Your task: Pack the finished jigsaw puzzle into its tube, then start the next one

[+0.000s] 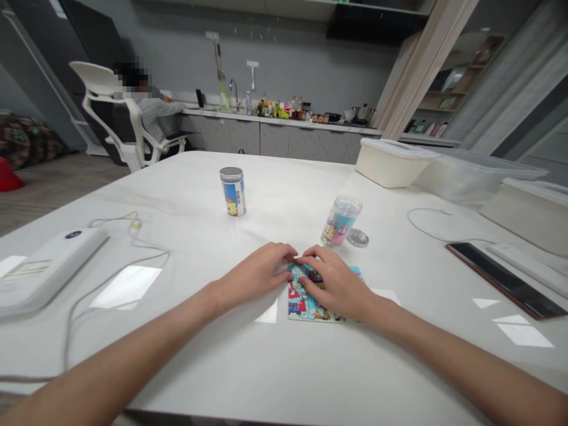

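Note:
A flat rectangular cartoon picture point(302, 305), which looks like a jigsaw puzzle, lies on the white table. At its upper left corner is my left hand point(261, 273), thumb and fingers apart, the tips touching the edge. My right hand point(339, 284) rests across the picture with bent, spread fingers and covers much of it. The right fingertips meet the left ones near that corner; whether a small piece is under them is hidden. Just beyond stands a clear cartoon-printed jar point(339, 223) without its lid. A round silver lid point(357, 238) lies to its right.
A lidded cartoon can point(233, 192) stands farther back on the table point(213, 367). At left are a white device point(48, 266) and a cable; at right, a phone point(501, 278) and plastic bins point(393, 165). A person point(153, 115) sits at the far counter.

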`<control>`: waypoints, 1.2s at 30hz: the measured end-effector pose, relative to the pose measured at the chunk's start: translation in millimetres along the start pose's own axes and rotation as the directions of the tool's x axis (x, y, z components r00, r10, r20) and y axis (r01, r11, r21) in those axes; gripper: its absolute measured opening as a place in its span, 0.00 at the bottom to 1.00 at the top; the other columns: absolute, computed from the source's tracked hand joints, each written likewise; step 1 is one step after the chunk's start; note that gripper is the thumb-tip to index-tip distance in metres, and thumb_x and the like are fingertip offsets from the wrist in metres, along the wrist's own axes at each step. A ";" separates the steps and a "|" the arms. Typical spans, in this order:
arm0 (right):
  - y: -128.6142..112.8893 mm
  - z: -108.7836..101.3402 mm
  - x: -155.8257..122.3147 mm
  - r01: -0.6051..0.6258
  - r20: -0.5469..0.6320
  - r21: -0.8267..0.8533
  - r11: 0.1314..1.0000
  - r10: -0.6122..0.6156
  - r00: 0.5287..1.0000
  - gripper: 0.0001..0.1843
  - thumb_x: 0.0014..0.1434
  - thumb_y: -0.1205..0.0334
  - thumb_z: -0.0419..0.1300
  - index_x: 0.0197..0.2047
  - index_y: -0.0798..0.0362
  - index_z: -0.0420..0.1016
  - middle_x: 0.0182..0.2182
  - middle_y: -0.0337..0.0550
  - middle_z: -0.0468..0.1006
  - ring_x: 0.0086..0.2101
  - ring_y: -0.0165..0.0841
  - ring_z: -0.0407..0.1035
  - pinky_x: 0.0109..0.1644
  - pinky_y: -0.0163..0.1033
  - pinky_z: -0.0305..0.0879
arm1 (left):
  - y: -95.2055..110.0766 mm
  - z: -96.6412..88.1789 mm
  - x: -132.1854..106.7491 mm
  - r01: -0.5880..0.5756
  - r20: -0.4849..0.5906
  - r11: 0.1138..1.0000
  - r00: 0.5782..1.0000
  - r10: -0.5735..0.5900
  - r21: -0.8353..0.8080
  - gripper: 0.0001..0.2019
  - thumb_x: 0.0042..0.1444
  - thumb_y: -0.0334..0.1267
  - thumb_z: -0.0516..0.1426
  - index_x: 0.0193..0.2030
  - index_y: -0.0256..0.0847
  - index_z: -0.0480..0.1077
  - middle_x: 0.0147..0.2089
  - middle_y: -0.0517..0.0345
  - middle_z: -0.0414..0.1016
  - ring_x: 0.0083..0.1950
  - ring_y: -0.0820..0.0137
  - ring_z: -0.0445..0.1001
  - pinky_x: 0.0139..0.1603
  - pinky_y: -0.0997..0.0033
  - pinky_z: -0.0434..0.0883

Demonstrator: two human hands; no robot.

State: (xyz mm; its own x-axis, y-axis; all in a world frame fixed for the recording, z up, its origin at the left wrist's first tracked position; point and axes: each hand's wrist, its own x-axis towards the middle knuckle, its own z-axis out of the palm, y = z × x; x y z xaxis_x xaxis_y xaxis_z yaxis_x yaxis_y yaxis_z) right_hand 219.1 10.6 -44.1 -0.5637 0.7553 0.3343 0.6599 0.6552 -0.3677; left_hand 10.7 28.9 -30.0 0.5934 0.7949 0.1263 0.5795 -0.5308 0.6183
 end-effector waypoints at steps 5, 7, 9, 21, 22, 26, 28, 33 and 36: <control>0.0 1.7 0.2 0.017 -0.014 0.014 1.000 -0.017 1.000 0.14 0.61 0.65 0.56 0.51 0.53 0.70 0.44 0.51 0.73 0.44 0.41 0.69 0.48 0.53 0.68 | -8.7 9.4 7.3 0.060 -0.049 0.995 0.997 -0.064 -0.080 0.13 0.55 0.33 0.56 0.48 0.42 0.68 0.43 0.56 0.75 0.45 0.66 0.72 0.48 0.65 0.69; 0.8 1.6 -0.1 0.011 -0.011 0.018 1.000 -0.010 1.000 0.16 0.60 0.65 0.56 0.52 0.53 0.70 0.44 0.50 0.73 0.44 0.41 0.69 0.49 0.52 0.68 | -8.8 11.9 9.5 0.093 -0.048 0.988 0.994 -0.099 -0.121 0.14 0.54 0.32 0.56 0.49 0.42 0.67 0.43 0.56 0.74 0.43 0.67 0.73 0.46 0.66 0.70; 1.9 1.9 -0.5 -0.008 -0.009 0.019 1.000 0.008 1.000 0.17 0.59 0.65 0.57 0.52 0.54 0.70 0.45 0.50 0.72 0.44 0.41 0.69 0.49 0.51 0.68 | -7.2 13.0 10.9 0.115 -0.049 0.981 0.991 -0.124 -0.157 0.16 0.53 0.31 0.57 0.49 0.42 0.67 0.42 0.57 0.74 0.42 0.67 0.73 0.45 0.67 0.70; 2.3 -0.4 -0.9 -0.036 0.002 0.009 0.999 0.036 0.999 0.15 0.60 0.62 0.58 0.50 0.54 0.72 0.44 0.50 0.72 0.44 0.40 0.69 0.50 0.52 0.68 | -10.4 10.2 12.7 0.135 -0.096 0.907 0.977 -0.188 -0.399 0.09 0.54 0.36 0.57 0.42 0.42 0.65 0.35 0.60 0.72 0.35 0.71 0.73 0.38 0.70 0.70; 2.1 -0.6 -0.9 -0.038 0.002 0.008 0.999 0.038 0.999 0.15 0.60 0.62 0.58 0.51 0.54 0.72 0.44 0.50 0.72 0.44 0.40 0.69 0.50 0.52 0.68 | -12.0 9.1 12.6 0.133 -0.089 0.901 0.979 -0.185 -0.413 0.10 0.53 0.36 0.57 0.43 0.42 0.64 0.35 0.60 0.73 0.35 0.70 0.74 0.38 0.69 0.71; 1.3 -1.2 -0.7 -0.055 0.010 0.014 0.998 0.055 0.998 0.15 0.60 0.61 0.58 0.51 0.54 0.72 0.44 0.51 0.73 0.44 0.41 0.69 0.50 0.52 0.68 | -15.2 3.7 11.1 0.154 -0.061 0.907 0.979 -0.192 -0.391 0.13 0.52 0.36 0.58 0.44 0.42 0.63 0.35 0.59 0.75 0.36 0.69 0.75 0.40 0.67 0.72; 1.5 -1.3 -0.8 -0.065 0.012 0.026 0.998 0.065 0.998 0.15 0.60 0.61 0.58 0.50 0.54 0.72 0.45 0.51 0.73 0.45 0.41 0.69 0.50 0.52 0.68 | -14.1 1.1 9.7 0.168 -0.058 0.921 0.978 -0.201 -0.350 0.12 0.52 0.35 0.58 0.44 0.42 0.62 0.35 0.60 0.76 0.37 0.69 0.75 0.40 0.67 0.72; 3.3 0.0 -1.6 -0.066 -0.003 0.047 0.997 0.067 0.998 0.16 0.59 0.60 0.59 0.50 0.51 0.72 0.46 0.50 0.72 0.45 0.42 0.69 0.50 0.53 0.68 | -5.7 -3.3 6.5 0.151 -0.109 0.981 0.980 -0.165 -0.122 0.09 0.54 0.35 0.55 0.42 0.42 0.65 0.36 0.58 0.74 0.37 0.68 0.73 0.39 0.67 0.71; 2.5 -0.9 -1.8 -0.076 -0.005 0.030 0.997 0.076 0.997 0.16 0.58 0.60 0.59 0.50 0.53 0.72 0.46 0.51 0.72 0.45 0.43 0.69 0.50 0.53 0.68 | -1.8 -4.9 5.1 0.125 -0.099 0.992 0.987 -0.123 0.013 0.06 0.56 0.38 0.55 0.40 0.40 0.68 0.39 0.56 0.72 0.40 0.67 0.72 0.42 0.66 0.70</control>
State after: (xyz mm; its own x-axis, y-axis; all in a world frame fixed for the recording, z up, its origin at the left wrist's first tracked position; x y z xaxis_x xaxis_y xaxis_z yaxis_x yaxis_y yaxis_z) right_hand 222.2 10.9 -44.9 -0.5097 0.8027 0.3096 0.6855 0.5963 -0.4177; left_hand 10.0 35.3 -26.7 0.4591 0.8795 0.1256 0.6563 -0.4310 0.6192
